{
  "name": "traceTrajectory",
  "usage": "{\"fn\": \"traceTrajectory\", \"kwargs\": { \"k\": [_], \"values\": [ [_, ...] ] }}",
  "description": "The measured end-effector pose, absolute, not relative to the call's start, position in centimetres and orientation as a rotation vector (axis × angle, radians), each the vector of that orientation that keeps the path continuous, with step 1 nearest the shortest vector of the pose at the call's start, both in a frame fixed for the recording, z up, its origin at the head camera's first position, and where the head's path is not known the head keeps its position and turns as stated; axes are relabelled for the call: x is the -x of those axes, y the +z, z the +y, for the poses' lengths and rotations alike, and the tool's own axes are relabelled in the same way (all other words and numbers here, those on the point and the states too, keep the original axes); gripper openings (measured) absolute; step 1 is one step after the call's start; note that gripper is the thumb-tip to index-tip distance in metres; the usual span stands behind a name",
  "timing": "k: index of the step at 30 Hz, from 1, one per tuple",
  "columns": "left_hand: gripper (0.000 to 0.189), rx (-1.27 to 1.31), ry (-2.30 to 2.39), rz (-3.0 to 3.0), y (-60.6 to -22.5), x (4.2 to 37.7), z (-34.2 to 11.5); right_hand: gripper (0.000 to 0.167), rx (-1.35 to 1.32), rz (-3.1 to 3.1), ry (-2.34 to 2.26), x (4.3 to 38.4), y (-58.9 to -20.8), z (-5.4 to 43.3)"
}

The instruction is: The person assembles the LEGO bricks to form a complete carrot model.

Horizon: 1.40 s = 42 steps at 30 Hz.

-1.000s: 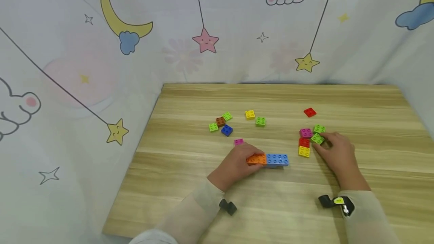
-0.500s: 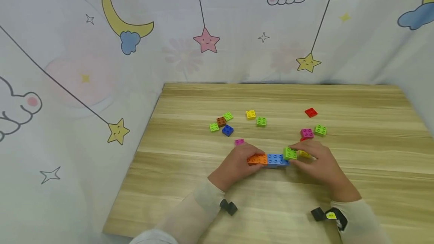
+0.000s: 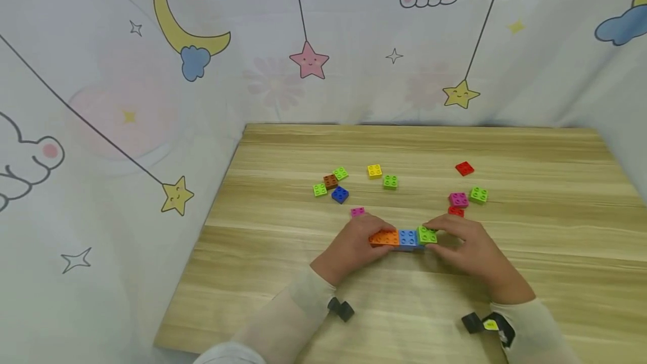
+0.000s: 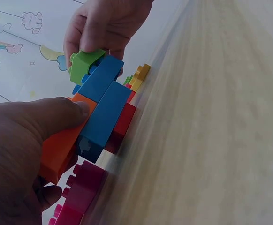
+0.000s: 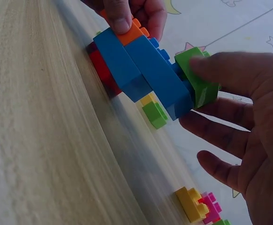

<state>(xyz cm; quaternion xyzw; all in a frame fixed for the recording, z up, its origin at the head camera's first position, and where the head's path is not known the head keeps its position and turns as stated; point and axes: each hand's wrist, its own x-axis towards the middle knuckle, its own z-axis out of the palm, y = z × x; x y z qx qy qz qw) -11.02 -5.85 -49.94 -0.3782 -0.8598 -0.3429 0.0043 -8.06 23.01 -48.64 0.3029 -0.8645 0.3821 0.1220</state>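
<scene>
My left hand (image 3: 354, 246) grips an orange brick (image 3: 385, 237) at the left end of a stacked block. Beside it in the same layer is a blue brick (image 3: 407, 237). Another blue brick (image 4: 109, 115) sits under these, with a red brick (image 4: 122, 127) at the bottom. Between thumb and fingers, my right hand (image 3: 472, 254) pinches a light green brick (image 3: 427, 235) over the right end of the upper blue brick. Seen from the right wrist, that green brick is tilted, and blue studs show beneath it.
Right of the stack lie a magenta brick (image 3: 458, 200), a green brick (image 3: 478, 195) and red pieces (image 3: 464, 168); a yellow brick (image 5: 189, 205) is hidden from the head view. Farther left are a blue brick (image 3: 340, 195), a brown brick (image 3: 331, 181) and several others on the wooden table (image 3: 283, 150).
My right hand has carried the light green brick left from the right-hand cluster, over the blue brick's end, then slightly farther left. My left hand keeps its hold on the orange brick.
</scene>
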Motion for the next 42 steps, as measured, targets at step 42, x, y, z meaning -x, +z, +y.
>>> {"fn": "traceTrajectory", "kwargs": {
  "k": [42],
  "values": [
    [0.033,1.165,-1.068,-2.704,-49.9,10.8,-5.8,0.043,0.110,-2.662,2.462,8.1,-48.1,21.3]
  ]
}}
